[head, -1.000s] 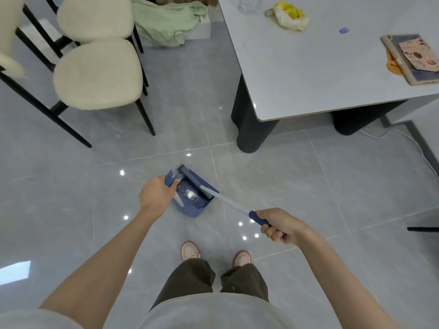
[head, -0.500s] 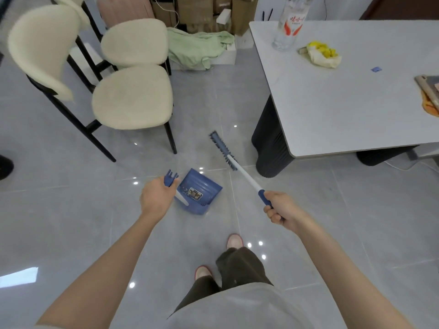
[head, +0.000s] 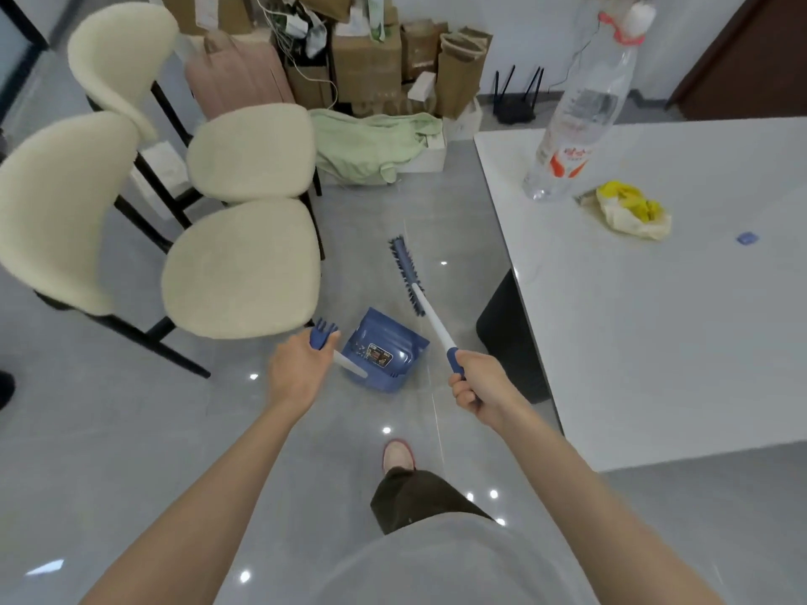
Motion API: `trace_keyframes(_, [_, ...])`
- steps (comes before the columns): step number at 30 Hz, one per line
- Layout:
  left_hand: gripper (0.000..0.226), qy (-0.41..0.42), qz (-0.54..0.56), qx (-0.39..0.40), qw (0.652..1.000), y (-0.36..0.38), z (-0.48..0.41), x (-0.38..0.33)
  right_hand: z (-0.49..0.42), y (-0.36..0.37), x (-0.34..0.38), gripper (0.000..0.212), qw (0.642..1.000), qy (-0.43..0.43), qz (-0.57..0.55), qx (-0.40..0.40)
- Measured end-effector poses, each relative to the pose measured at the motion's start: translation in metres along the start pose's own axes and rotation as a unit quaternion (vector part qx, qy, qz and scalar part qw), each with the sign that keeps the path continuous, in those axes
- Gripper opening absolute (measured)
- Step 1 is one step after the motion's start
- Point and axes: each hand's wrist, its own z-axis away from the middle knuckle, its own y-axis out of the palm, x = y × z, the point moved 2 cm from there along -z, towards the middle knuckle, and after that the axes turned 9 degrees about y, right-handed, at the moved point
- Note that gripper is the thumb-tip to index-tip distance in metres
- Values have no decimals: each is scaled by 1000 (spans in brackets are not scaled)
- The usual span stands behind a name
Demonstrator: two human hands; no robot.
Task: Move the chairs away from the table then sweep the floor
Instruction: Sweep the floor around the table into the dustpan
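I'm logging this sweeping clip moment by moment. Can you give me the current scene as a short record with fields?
left hand: grips the dustpan handle
right hand: grips the broom handle
chairs: two, cream, on the left, apart from the table
table: white, on the right; bottle and yellow bag on it
dustpan: blue, low by the floor, between the hands
broom: head points away, between chairs and table
floor: grey tiles
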Motion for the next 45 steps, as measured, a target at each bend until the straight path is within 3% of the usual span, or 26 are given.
trace_keyframes(12, [35, 27, -30, -3, 999, -2, -229, -82, -81, 60, 210, 31, 999, -14, -31, -6])
trace_keyframes(19, [41, 79, -67, 46, 994, 13, -383, -117, -143, 101, 325, 17, 995, -11, -99, -12])
trace_keyframes(24, [39, 130, -78, 107, 983, 23, -490, -163, -184, 112, 404, 33, 988, -3, -147, -40])
trace_keyframes(35, [41, 194, -45, 173, 965, 95, -656, -271, -275, 95, 566, 31, 949, -25, -300, -88])
trace_keyframes(45, [38, 262, -70, 241, 932, 188, -783, -421, -351, 8, 701, 32, 903, -32, -406, -138])
